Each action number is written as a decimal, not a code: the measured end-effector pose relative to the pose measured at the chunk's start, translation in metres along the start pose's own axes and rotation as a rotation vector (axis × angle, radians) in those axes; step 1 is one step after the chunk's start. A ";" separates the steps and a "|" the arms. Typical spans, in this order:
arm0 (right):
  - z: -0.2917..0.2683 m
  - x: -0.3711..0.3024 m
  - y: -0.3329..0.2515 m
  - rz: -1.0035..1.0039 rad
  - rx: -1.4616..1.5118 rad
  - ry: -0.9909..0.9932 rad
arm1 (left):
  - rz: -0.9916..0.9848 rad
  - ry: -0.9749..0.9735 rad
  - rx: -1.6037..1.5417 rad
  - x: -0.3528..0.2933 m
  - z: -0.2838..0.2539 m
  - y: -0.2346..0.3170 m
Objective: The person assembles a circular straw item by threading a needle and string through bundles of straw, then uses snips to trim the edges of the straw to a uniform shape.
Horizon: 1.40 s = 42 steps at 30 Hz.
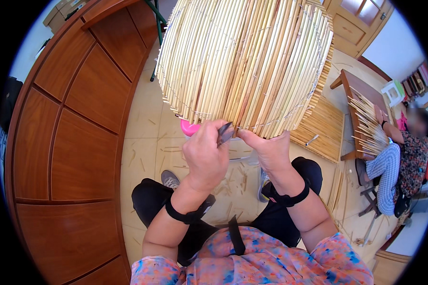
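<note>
Just beyond the left hand [205, 151] and the right hand [275, 152] is a large, rounded mat of straw-coloured stalks [242, 61], its lower edge right at them. The left hand is closed around a dark, pointed tool [225, 134] at that edge; the right grasps the edge beside it, thumb in front, fingers hidden. Close to the left hand, a bright pink, rounded object [190, 127] shows below the mat. Pale, short stalk clippings [244, 179] litter the cream, tiled floor [141, 127] beneath, between the person's grey shoes [170, 179]

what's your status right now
Left hand gripping dark pointed tool. Right hand at rounded yellow stalk panel, lower edge. Pink object partly hidden behind panel.
</note>
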State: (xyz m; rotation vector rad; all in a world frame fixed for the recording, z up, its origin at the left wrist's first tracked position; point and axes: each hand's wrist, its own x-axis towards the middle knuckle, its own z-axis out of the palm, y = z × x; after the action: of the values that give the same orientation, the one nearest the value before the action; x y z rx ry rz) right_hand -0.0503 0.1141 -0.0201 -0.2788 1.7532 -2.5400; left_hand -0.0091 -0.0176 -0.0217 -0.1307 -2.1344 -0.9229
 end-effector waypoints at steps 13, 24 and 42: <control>-0.007 0.002 -0.004 -0.034 -0.066 0.003 | -0.131 0.001 -0.176 0.010 -0.013 0.007; 0.001 -0.002 -0.006 -0.107 -0.162 -0.022 | 0.019 -0.016 0.027 0.005 -0.004 0.003; -0.010 0.001 -0.009 -0.032 0.001 0.020 | -0.325 0.319 -0.562 -0.004 -0.001 0.011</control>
State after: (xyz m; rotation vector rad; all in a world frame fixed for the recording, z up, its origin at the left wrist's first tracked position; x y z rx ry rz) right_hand -0.0522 0.1269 -0.0154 -0.2839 1.7687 -2.5746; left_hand -0.0022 -0.0094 -0.0177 0.0839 -1.5816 -1.6047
